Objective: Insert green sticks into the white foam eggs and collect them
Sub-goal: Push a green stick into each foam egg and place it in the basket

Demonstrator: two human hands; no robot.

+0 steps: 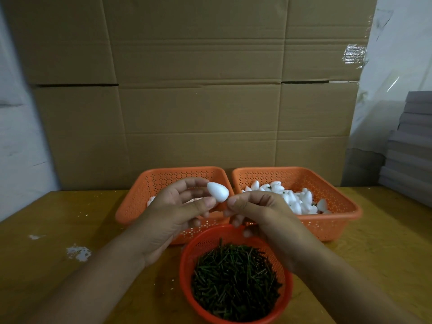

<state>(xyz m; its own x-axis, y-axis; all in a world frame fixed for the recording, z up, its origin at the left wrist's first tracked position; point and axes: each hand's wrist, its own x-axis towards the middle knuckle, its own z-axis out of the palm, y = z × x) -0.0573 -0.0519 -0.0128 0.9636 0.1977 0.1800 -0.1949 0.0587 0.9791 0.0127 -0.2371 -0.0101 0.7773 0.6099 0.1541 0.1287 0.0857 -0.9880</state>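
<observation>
My left hand (177,206) pinches a white foam egg (217,192) between thumb and fingers, above the gap between the two orange baskets. My right hand (254,209) meets the egg's lower tip with thumb and fingers pinched together; whatever it holds there is hidden. Below both hands, a round red basket (187,272) is full of short green sticks (236,281). The right orange basket (336,220) holds several white foam eggs (297,197), some with green bits showing. The left orange basket (131,204) shows a few eggs behind my left hand.
A large cardboard sheet (198,90) stands behind the baskets. Grey flat boxes (411,141) are stacked at the right edge. White foam crumbs (78,252) lie on the wooden table (70,218) to the left.
</observation>
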